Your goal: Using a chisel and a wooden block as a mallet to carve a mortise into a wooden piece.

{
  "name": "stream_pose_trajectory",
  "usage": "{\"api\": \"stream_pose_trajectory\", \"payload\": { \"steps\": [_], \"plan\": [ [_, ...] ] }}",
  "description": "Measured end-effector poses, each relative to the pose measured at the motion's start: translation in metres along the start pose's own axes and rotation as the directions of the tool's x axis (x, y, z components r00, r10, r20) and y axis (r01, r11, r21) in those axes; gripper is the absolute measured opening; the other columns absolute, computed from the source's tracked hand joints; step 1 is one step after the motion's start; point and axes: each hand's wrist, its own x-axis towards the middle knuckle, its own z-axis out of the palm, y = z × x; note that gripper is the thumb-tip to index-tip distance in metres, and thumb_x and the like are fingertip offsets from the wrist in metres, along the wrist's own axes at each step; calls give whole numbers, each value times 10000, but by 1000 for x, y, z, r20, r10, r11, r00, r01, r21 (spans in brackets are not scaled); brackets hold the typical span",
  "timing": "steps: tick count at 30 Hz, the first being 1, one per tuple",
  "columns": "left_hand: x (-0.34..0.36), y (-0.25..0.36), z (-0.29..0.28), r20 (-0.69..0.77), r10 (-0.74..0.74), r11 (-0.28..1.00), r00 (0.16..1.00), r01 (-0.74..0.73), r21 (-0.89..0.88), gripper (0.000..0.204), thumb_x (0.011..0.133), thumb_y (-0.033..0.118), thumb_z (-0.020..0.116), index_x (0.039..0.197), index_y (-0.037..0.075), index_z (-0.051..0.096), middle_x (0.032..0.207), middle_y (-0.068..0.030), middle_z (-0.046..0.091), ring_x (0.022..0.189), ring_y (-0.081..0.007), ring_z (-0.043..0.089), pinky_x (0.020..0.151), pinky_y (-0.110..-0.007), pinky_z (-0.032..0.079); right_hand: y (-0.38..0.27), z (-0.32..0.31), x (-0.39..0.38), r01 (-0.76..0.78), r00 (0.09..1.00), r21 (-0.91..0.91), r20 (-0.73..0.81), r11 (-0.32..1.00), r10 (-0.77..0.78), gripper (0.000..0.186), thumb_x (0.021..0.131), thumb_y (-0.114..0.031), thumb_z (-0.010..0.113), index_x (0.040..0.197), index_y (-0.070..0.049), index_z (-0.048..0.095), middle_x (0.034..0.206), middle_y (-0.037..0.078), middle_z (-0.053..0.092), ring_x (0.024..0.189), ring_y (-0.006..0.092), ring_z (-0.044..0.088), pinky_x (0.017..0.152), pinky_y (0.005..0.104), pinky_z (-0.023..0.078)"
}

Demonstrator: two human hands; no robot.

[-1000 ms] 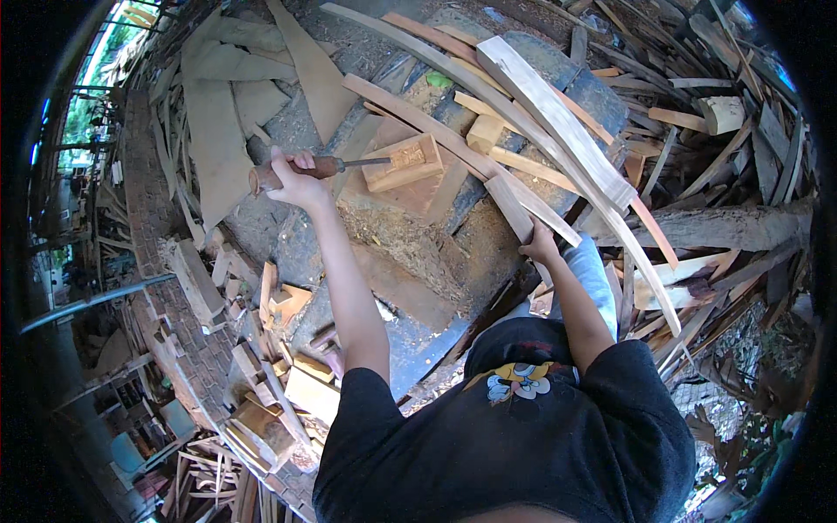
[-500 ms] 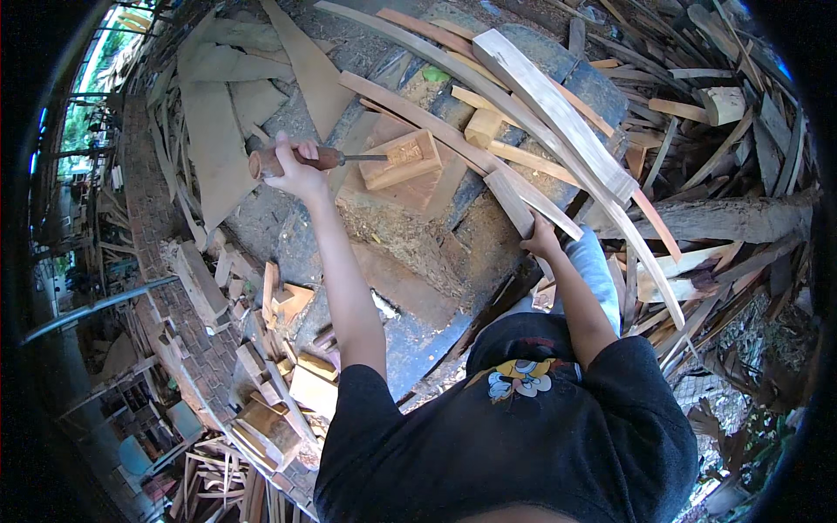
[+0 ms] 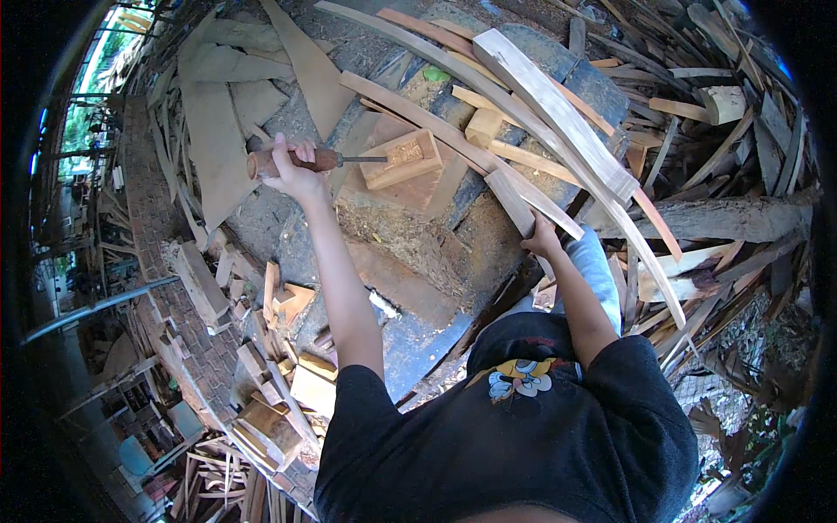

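My left hand (image 3: 293,172) is wrapped round the wooden handle of a chisel (image 3: 328,159). Its thin metal blade points right, with the tip at the carved recess of a small wooden block (image 3: 388,178); whether it touches cannot be told. Chips lie in the recess. Under the block is a flat wooden piece (image 3: 410,199) on top of a rough stump (image 3: 392,231). To the right, my right hand (image 3: 542,241) grips the near end of a short flat wooden bar (image 3: 508,199), which stays apart from the block.
Long curved wooden strips (image 3: 523,105) and a thick pale beam (image 3: 558,113) cross beyond my right hand. Cut sheets of thin board (image 3: 209,139) lie at the far left. Offcuts (image 3: 292,301) sit near my left forearm. Scrap wood (image 3: 724,218) is heaped on the right.
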Motion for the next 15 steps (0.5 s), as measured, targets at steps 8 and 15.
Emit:
{"api": "stream_pose_trajectory", "payload": {
  "steps": [8, 15],
  "plan": [
    [-1, -2, 5, -94, -20, 1000, 995, 19, -10, 246, 782, 74, 543, 605, 70, 373, 502, -4, 358, 417, -109, 349, 409, -252, 304, 1, 2, 2, -7, 1000, -48, -15, 999, 6, 909, 490, -141, 712, 1289, -127, 277, 1170, 190, 462, 1077, 331, 452, 906, 362, 397],
    [-5, 0, 11, -82, 74, 990, 994, -63, 130, 260, 786, 70, 546, 590, 52, 376, 495, -18, 385, 412, -111, 369, 399, -251, 313, 3, 3, 3, 12, 999, -55, -39, 998, -14, 893, 487, -135, 704, 1279, -112, 292, 1145, 197, 479, 1070, 331, 456, 902, 362, 400]
  ]
}}
